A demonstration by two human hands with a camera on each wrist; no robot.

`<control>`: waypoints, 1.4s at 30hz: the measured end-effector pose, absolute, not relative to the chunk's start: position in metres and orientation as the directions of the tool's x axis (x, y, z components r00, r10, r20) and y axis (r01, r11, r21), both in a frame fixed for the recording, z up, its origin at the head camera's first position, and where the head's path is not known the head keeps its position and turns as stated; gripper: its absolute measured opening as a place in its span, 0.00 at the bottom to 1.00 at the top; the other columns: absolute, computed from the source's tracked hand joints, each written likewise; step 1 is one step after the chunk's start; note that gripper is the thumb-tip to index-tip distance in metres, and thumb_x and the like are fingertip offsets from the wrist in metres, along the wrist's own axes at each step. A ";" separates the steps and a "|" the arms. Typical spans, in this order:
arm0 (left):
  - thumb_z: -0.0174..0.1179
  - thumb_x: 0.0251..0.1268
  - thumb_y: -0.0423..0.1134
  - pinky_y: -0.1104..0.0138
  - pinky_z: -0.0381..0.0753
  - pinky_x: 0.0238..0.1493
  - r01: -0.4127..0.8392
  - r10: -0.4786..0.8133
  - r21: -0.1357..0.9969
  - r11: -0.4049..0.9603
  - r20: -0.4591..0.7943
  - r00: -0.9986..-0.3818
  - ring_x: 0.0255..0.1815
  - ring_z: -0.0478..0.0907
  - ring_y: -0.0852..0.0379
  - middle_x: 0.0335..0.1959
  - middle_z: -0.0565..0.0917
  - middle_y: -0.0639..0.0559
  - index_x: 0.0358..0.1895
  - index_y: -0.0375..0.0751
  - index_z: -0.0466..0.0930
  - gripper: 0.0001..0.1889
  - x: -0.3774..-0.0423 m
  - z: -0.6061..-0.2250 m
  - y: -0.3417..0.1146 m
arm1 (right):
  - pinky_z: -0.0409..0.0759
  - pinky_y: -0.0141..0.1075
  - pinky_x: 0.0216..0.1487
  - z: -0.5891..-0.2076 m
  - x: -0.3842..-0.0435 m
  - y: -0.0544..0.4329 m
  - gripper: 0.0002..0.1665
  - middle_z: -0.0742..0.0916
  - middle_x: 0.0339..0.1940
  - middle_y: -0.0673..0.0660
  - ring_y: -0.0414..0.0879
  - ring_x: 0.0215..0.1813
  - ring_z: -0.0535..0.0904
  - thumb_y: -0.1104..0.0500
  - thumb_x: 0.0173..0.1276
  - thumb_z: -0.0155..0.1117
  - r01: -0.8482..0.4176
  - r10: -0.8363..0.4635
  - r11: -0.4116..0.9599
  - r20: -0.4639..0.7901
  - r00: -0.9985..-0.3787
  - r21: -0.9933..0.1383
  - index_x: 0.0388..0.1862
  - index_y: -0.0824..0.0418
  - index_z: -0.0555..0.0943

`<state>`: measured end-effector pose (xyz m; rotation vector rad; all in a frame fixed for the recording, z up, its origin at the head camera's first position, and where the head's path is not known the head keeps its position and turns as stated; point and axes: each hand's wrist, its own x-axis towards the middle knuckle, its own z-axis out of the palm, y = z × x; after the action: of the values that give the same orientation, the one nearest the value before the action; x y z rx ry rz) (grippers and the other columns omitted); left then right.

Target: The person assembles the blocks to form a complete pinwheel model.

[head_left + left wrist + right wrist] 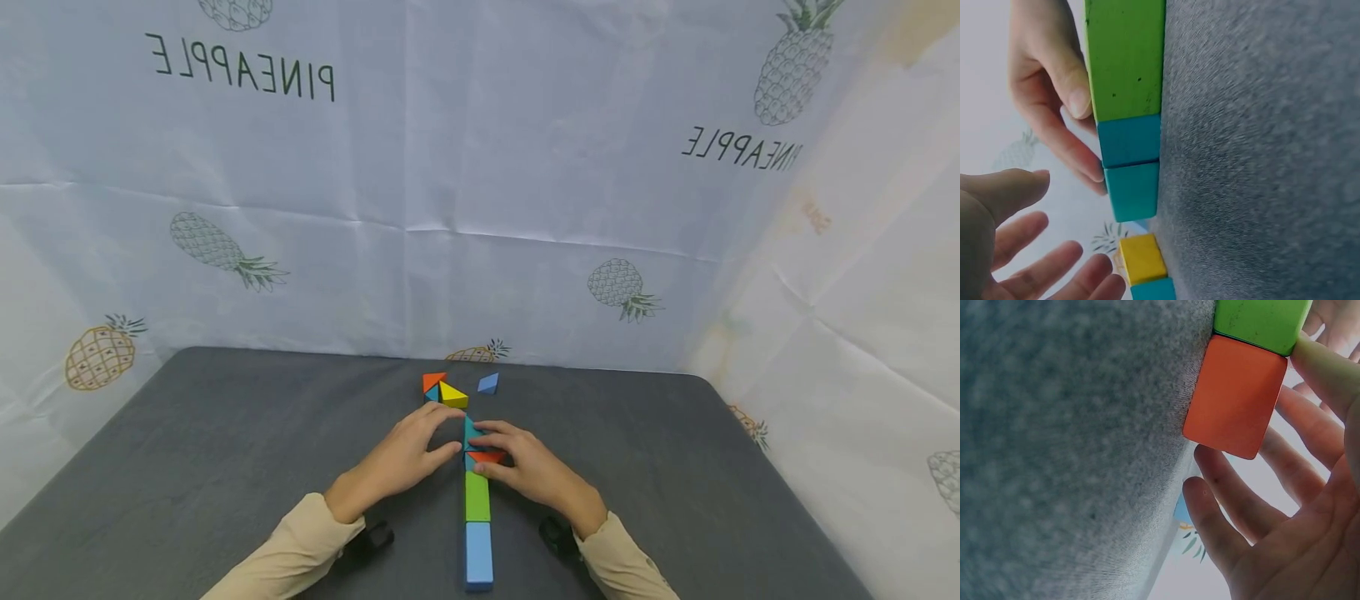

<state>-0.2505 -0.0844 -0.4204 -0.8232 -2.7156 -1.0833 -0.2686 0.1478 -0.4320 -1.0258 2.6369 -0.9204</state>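
Note:
A row of wooden blocks runs away from the person: a light blue block point(478, 554), a green block point(477, 497), a small blue triangular block point(469, 462) beside an orange-red triangular block point(491, 457), then a teal triangular block point(469, 430). My right hand point(536, 471) rests its fingertips on the far blocks, thumb by the green block's end; its fingers look fairly straight in the right wrist view. Left of the row, my left hand point(405, 454) holds nothing, with thumb and fingers spread apart near the teal block.
Beyond the hands lie a yellow triangular block point(453, 397), another orange-red triangular block point(432, 381), a blue-teal triangular block point(432, 394) and a blue parallelogram block point(488, 383). The dark grey table point(225, 433) ends at a pineapple-printed cloth point(487, 167).

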 end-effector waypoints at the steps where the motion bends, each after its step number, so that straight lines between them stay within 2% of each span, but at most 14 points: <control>1: 0.63 0.69 0.38 0.50 0.81 0.52 0.518 0.443 0.613 0.597 0.286 -0.850 0.55 0.80 0.43 0.61 0.77 0.42 0.63 0.37 0.75 0.22 -0.252 -0.420 -0.084 | 0.79 0.46 0.62 -0.432 -0.269 0.148 0.27 0.73 0.73 0.60 0.56 0.69 0.75 0.46 0.74 0.60 -0.556 -0.658 0.574 0.066 -0.750 -0.601 0.64 0.61 0.79; 5: 0.63 0.69 0.38 0.50 0.82 0.51 0.499 0.426 0.632 0.593 0.280 -0.860 0.54 0.81 0.43 0.63 0.77 0.41 0.63 0.38 0.75 0.22 -0.256 -0.418 -0.082 | 0.79 0.47 0.62 -0.431 -0.268 0.147 0.27 0.73 0.73 0.60 0.56 0.69 0.74 0.46 0.73 0.60 -0.559 -0.657 0.573 0.072 -0.751 -0.599 0.64 0.62 0.79; 12: 0.64 0.68 0.37 0.51 0.82 0.50 0.507 0.416 0.617 0.601 0.300 -0.858 0.51 0.81 0.45 0.59 0.79 0.43 0.62 0.38 0.77 0.20 -0.264 -0.416 -0.079 | 0.79 0.45 0.61 -0.432 -0.268 0.147 0.27 0.73 0.73 0.60 0.56 0.68 0.75 0.47 0.74 0.60 -0.573 -0.663 0.566 0.085 -0.744 -0.593 0.64 0.61 0.79; 20: 0.63 0.68 0.34 0.48 0.81 0.54 0.529 0.421 0.607 0.592 0.327 -0.846 0.56 0.81 0.42 0.57 0.80 0.41 0.61 0.37 0.77 0.19 -0.279 -0.411 -0.075 | 0.80 0.44 0.61 -0.433 -0.268 0.147 0.27 0.73 0.73 0.60 0.55 0.68 0.76 0.46 0.74 0.59 -0.572 -0.666 0.560 0.086 -0.741 -0.599 0.65 0.60 0.78; 24: 0.63 0.68 0.34 0.50 0.81 0.53 0.529 0.417 0.605 0.595 0.329 -0.847 0.54 0.82 0.43 0.56 0.80 0.40 0.61 0.37 0.77 0.19 -0.285 -0.407 -0.072 | 0.79 0.45 0.61 -0.433 -0.268 0.147 0.27 0.73 0.72 0.61 0.56 0.68 0.75 0.46 0.74 0.59 -0.579 -0.668 0.557 0.093 -0.739 -0.595 0.64 0.60 0.79; 35: 0.61 0.70 0.36 0.51 0.80 0.52 0.469 0.396 0.630 0.619 0.265 -0.879 0.52 0.80 0.44 0.59 0.78 0.39 0.62 0.39 0.76 0.19 -0.299 -0.405 -0.065 | 0.79 0.46 0.61 -0.435 -0.269 0.146 0.27 0.73 0.73 0.61 0.56 0.69 0.75 0.46 0.75 0.59 -0.573 -0.671 0.554 0.083 -0.737 -0.604 0.64 0.60 0.79; 42: 0.63 0.69 0.36 0.54 0.81 0.48 0.420 0.340 0.660 0.623 0.255 -0.905 0.49 0.80 0.45 0.54 0.80 0.42 0.60 0.42 0.78 0.18 -0.309 -0.404 -0.061 | 0.79 0.45 0.61 -0.434 -0.269 0.147 0.27 0.73 0.73 0.60 0.55 0.68 0.75 0.46 0.75 0.58 -0.570 -0.670 0.552 0.083 -0.737 -0.609 0.65 0.59 0.79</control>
<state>-0.3092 -0.0606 -0.4042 -0.6429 -2.7339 -1.1528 -0.2689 0.1468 -0.4340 -1.0572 2.6241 -0.9419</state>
